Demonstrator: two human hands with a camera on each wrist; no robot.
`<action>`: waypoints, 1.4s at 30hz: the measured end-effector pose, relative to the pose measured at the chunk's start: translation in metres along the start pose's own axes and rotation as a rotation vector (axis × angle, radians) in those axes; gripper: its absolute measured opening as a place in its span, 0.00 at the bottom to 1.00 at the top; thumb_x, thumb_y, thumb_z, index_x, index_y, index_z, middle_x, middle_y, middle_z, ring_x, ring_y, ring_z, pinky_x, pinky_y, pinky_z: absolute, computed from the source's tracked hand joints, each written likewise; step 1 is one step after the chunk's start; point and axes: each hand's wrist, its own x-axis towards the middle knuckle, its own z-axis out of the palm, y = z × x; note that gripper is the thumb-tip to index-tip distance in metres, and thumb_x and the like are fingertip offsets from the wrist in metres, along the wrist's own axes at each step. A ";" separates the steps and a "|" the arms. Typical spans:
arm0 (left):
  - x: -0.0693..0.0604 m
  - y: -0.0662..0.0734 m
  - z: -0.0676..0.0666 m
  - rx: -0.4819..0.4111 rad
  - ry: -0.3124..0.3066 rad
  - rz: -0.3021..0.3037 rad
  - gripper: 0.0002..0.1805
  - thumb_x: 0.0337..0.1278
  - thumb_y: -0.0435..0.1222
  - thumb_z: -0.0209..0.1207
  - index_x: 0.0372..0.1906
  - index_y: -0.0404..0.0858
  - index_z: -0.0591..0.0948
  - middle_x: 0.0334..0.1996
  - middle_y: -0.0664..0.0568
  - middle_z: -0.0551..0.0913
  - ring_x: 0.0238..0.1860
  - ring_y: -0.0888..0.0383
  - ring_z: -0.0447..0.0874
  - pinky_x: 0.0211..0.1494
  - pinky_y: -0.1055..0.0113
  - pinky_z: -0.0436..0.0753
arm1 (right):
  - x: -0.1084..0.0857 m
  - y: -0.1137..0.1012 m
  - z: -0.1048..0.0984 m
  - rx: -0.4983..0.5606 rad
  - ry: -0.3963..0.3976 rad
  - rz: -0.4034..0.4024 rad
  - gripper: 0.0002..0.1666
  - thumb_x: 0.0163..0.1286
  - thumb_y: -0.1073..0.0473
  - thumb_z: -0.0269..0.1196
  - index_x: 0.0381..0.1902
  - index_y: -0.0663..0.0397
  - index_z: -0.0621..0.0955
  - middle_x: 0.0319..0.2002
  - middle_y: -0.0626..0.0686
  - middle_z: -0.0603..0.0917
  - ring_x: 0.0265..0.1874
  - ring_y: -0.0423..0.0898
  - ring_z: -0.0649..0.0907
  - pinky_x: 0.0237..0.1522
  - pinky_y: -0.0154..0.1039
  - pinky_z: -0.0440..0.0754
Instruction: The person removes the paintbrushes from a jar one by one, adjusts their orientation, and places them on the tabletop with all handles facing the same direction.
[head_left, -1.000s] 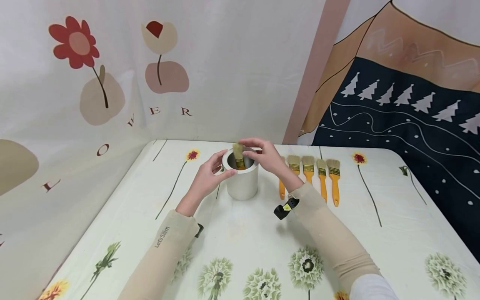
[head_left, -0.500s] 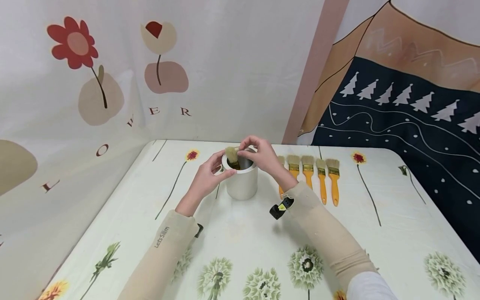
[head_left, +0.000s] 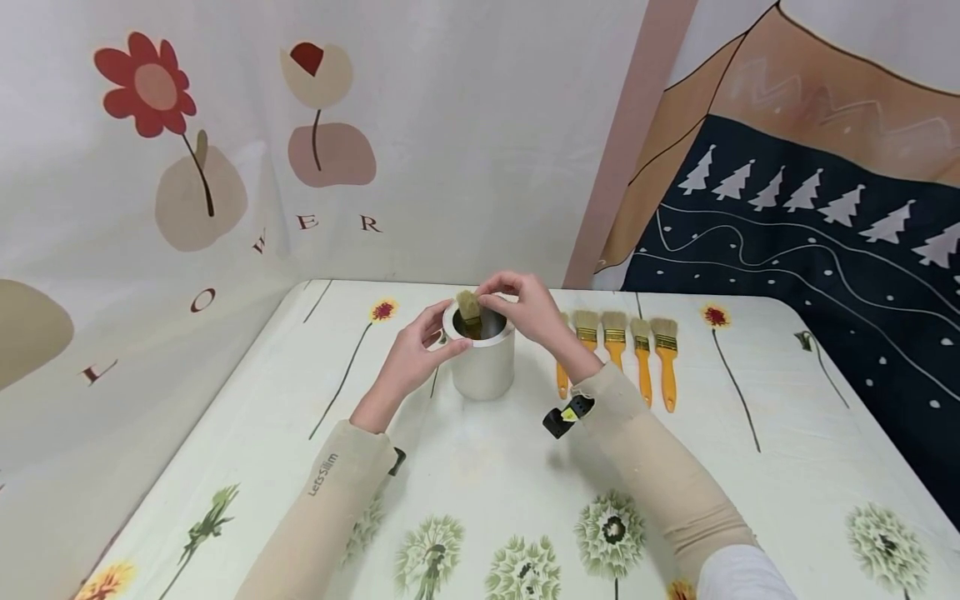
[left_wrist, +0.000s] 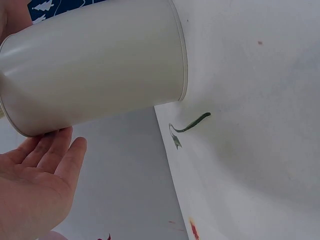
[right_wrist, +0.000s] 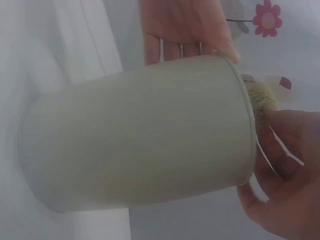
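A white cylindrical canister (head_left: 483,371) stands upright on the table, its inside grey. My left hand (head_left: 420,350) holds it at the left, thumb over the near rim and fingers along the side; in the left wrist view those fingers (left_wrist: 62,155) touch the canister wall. Inside leans a paintbrush (head_left: 468,307), bristles up and above the rim, its handle mostly hidden. Over the right part of the opening, my right hand (head_left: 525,310) pinches the bristle end with thumb and fingertips. In the right wrist view the bristles (right_wrist: 261,97) meet the right fingertips (right_wrist: 272,117).
Several paintbrushes with orange handles (head_left: 667,379) lie in a row right of the canister, bristles away from me; the right forearm partly covers some. A flower-print cloth (head_left: 472,467) covers the table. Printed curtains (head_left: 465,167) hang behind its far edge.
The paintbrush in the canister tipped left and sank a little, then swung slightly back right. My right hand shifted slightly with it. The left hand kept its place on the canister.
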 end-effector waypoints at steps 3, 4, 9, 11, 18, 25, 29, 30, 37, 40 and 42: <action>0.000 0.000 0.000 -0.004 0.003 0.001 0.41 0.60 0.42 0.68 0.75 0.42 0.63 0.72 0.42 0.70 0.74 0.47 0.67 0.77 0.50 0.68 | 0.000 -0.003 -0.004 0.045 0.024 0.002 0.08 0.71 0.63 0.63 0.44 0.62 0.84 0.46 0.60 0.87 0.47 0.54 0.86 0.53 0.46 0.86; 0.000 0.000 0.000 -0.003 0.004 0.001 0.41 0.60 0.42 0.68 0.75 0.42 0.64 0.72 0.43 0.70 0.74 0.47 0.67 0.77 0.50 0.68 | -0.001 -0.004 -0.005 0.060 0.031 0.002 0.08 0.71 0.63 0.63 0.44 0.62 0.84 0.46 0.60 0.87 0.46 0.54 0.87 0.51 0.43 0.88; 0.000 0.000 0.001 -0.002 0.010 0.001 0.41 0.59 0.42 0.69 0.75 0.41 0.64 0.72 0.43 0.70 0.74 0.47 0.67 0.77 0.51 0.68 | -0.001 -0.010 -0.011 0.135 0.089 -0.013 0.08 0.72 0.65 0.62 0.45 0.66 0.81 0.45 0.64 0.86 0.44 0.52 0.88 0.49 0.39 0.89; 0.000 0.000 0.001 -0.003 0.011 0.001 0.41 0.59 0.42 0.69 0.75 0.41 0.64 0.72 0.43 0.71 0.74 0.47 0.68 0.77 0.51 0.68 | -0.001 -0.013 -0.015 0.169 0.118 -0.024 0.09 0.72 0.67 0.61 0.45 0.68 0.81 0.44 0.66 0.85 0.41 0.47 0.88 0.47 0.37 0.90; 0.000 0.000 0.001 -0.012 0.014 -0.002 0.41 0.59 0.41 0.69 0.75 0.41 0.64 0.72 0.43 0.71 0.74 0.47 0.68 0.77 0.51 0.68 | -0.001 -0.022 -0.030 0.253 0.234 -0.061 0.10 0.71 0.66 0.63 0.45 0.68 0.81 0.38 0.54 0.86 0.33 0.34 0.86 0.42 0.34 0.90; 0.001 -0.001 0.002 -0.019 0.020 -0.001 0.41 0.58 0.41 0.69 0.74 0.41 0.65 0.71 0.43 0.72 0.73 0.47 0.69 0.77 0.51 0.69 | 0.000 -0.027 -0.048 0.349 0.347 -0.089 0.08 0.70 0.67 0.63 0.44 0.67 0.81 0.33 0.42 0.85 0.34 0.37 0.87 0.42 0.34 0.90; 0.002 -0.002 0.003 -0.012 0.023 -0.005 0.40 0.58 0.41 0.69 0.74 0.41 0.65 0.70 0.43 0.72 0.73 0.47 0.69 0.77 0.52 0.69 | 0.001 -0.028 -0.061 0.415 0.406 -0.104 0.04 0.70 0.67 0.63 0.42 0.62 0.82 0.33 0.43 0.86 0.35 0.38 0.87 0.42 0.34 0.90; 0.002 -0.002 0.003 -0.013 0.024 -0.003 0.40 0.58 0.41 0.69 0.74 0.41 0.65 0.70 0.42 0.73 0.73 0.47 0.69 0.77 0.52 0.69 | 0.000 -0.029 -0.064 0.432 0.418 -0.108 0.04 0.70 0.67 0.63 0.41 0.60 0.82 0.33 0.44 0.86 0.35 0.38 0.87 0.42 0.34 0.90; 0.001 -0.002 0.002 -0.024 0.032 0.020 0.40 0.58 0.38 0.69 0.74 0.39 0.66 0.69 0.40 0.73 0.72 0.45 0.70 0.77 0.51 0.70 | -0.004 -0.033 -0.090 0.490 0.503 -0.139 0.04 0.69 0.67 0.64 0.38 0.53 0.83 0.33 0.45 0.88 0.34 0.38 0.88 0.39 0.32 0.90; 0.001 -0.002 0.002 -0.026 0.033 0.028 0.40 0.58 0.37 0.69 0.74 0.38 0.65 0.69 0.39 0.73 0.72 0.45 0.70 0.76 0.51 0.70 | -0.007 -0.032 -0.102 0.513 0.534 -0.135 0.04 0.68 0.67 0.65 0.38 0.54 0.83 0.34 0.46 0.88 0.33 0.39 0.88 0.39 0.31 0.89; 0.001 -0.002 0.002 -0.025 0.035 0.028 0.40 0.58 0.37 0.69 0.74 0.37 0.65 0.70 0.39 0.73 0.72 0.45 0.70 0.76 0.51 0.70 | -0.011 -0.030 -0.111 0.526 0.547 -0.124 0.03 0.68 0.66 0.65 0.39 0.55 0.84 0.34 0.47 0.89 0.33 0.39 0.88 0.39 0.31 0.89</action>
